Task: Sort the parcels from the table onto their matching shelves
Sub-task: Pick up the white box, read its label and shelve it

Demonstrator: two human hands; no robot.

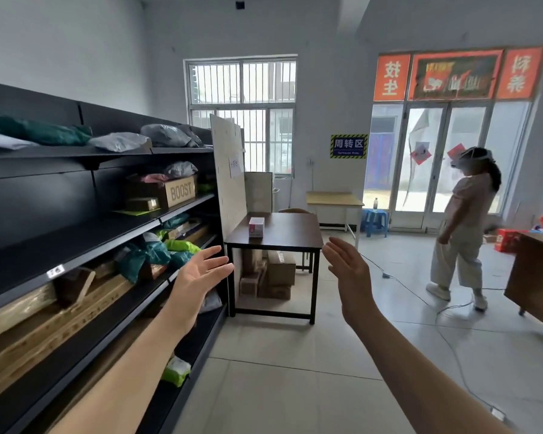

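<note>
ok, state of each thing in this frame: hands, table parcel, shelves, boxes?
left hand: open, fingers spread, holding nothing
right hand: open, holding nothing
white box: upright on the table, untouched
table: bears the white box
shelves: loaded with bags and boxes
BOOST box: on a middle shelf, bags piled on top
cardboard boxes: stacked under the table

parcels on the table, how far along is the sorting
Done: the shelves already hold many parcels. In hand: nothing; the left hand and right hand are open and empty, short of the table. Left: one small box on it. Cartons stacked under the table may or may not count.
</note>
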